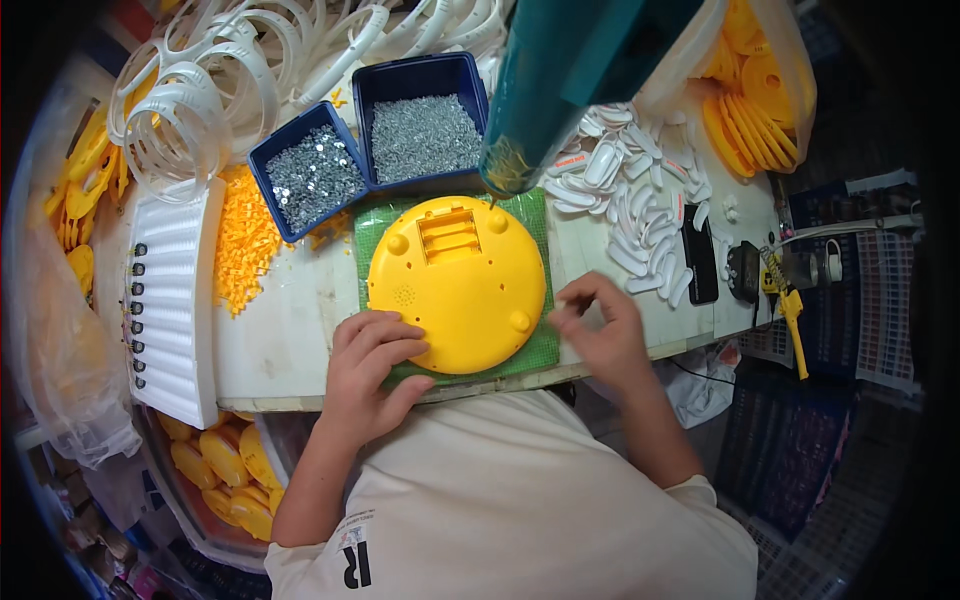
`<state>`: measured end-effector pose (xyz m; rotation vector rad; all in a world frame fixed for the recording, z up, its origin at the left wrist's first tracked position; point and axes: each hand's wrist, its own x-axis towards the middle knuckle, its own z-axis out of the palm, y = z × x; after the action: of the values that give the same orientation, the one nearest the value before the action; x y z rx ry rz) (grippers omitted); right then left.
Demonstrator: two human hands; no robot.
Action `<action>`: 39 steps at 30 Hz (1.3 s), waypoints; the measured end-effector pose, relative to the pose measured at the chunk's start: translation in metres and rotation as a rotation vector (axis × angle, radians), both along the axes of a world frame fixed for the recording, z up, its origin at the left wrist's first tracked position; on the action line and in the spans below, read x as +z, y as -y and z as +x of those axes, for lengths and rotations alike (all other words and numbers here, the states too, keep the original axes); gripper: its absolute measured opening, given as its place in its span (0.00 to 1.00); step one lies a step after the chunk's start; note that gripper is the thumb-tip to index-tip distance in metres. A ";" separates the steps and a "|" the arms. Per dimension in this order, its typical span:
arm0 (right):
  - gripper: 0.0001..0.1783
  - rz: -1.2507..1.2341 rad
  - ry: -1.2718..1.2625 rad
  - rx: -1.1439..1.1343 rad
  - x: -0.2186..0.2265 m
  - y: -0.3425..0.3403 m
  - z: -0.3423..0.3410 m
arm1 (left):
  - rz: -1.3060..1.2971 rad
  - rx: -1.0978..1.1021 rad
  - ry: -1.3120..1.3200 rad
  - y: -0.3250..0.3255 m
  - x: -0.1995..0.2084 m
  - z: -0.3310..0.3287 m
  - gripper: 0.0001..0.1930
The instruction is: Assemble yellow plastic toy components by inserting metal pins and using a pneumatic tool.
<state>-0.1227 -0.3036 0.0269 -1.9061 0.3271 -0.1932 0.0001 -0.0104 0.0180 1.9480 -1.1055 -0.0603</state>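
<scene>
A round yellow plastic housing (pixel 470 310) lies on a green mat (pixel 547 230), with a slotted battery compartment (pixel 449 236) and several round knobs facing up. My left hand (pixel 372 372) grips its lower left edge, fingers on top and thumb along the near rim. Just off the housing's right edge is my right hand (pixel 607 328), thumb and index finger bent together and slightly blurred; whatever is between them cannot be made out. Above the housing's far edge a teal machine column (pixel 545 90) comes down, a thin dark tip beneath it.
Blue bins of small metal screws (pixel 425 135) and shiny metal pieces (pixel 315 175) stand behind the housing. Small orange parts (pixel 245 240) and a white ridged tray (pixel 175 300) are left; white plastic parts (pixel 640 200) and a black phone (pixel 700 255) are right.
</scene>
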 end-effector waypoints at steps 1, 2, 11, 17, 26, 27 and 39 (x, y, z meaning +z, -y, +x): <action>0.10 -0.002 0.011 0.003 0.005 0.008 0.007 | -0.002 0.003 0.011 -0.004 -0.002 0.005 0.13; 0.13 -0.048 0.080 -0.006 0.014 0.016 0.017 | -0.064 -0.022 -0.011 -0.009 -0.009 0.013 0.12; 0.36 0.409 0.650 0.339 0.119 -0.035 0.140 | -0.061 0.083 -0.036 0.030 0.013 0.061 0.14; 0.55 0.393 0.328 0.552 0.138 -0.045 0.147 | 0.151 0.045 -0.025 0.064 0.018 0.078 0.20; 0.50 0.675 0.339 0.271 0.071 -0.019 0.110 | 0.256 0.044 0.096 0.093 0.002 0.086 0.32; 0.50 0.674 0.334 0.267 0.064 -0.022 0.106 | 0.255 0.041 0.091 0.093 0.002 0.084 0.32; 0.55 0.684 0.434 0.109 0.018 -0.044 0.104 | 0.195 0.074 0.096 0.093 -0.006 0.083 0.34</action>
<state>-0.0190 -0.2599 0.0446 -1.1622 -0.0147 -0.3622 0.0828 -0.1030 0.0116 2.1839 -1.1240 -0.0359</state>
